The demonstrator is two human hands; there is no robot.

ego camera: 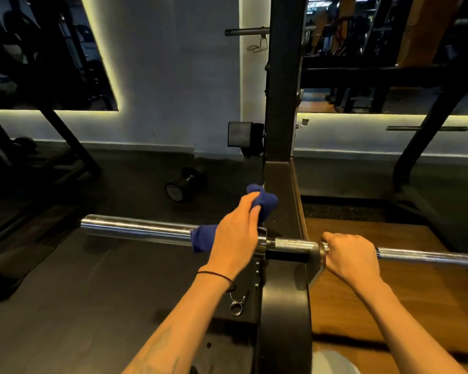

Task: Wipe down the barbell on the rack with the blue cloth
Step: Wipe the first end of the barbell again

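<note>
A chrome barbell [135,229] lies across the black rack [281,130], its smooth sleeve pointing left and its knurled shaft running off to the right. My left hand [235,236] grips the blue cloth [262,201] wrapped round the sleeve, right beside the collar. One end of the cloth sticks out left of my hand and another bunches up above my fingers. My right hand [349,256] grips the knurled shaft just right of the rack's hook.
A black dumbbell [185,183] lies on the dark floor beyond the sleeve. A spring collar clip [237,303] rests on the rack's base below my left wrist. A wooden platform [389,279] spreads to the right. Mirrors and a lit wall stand behind.
</note>
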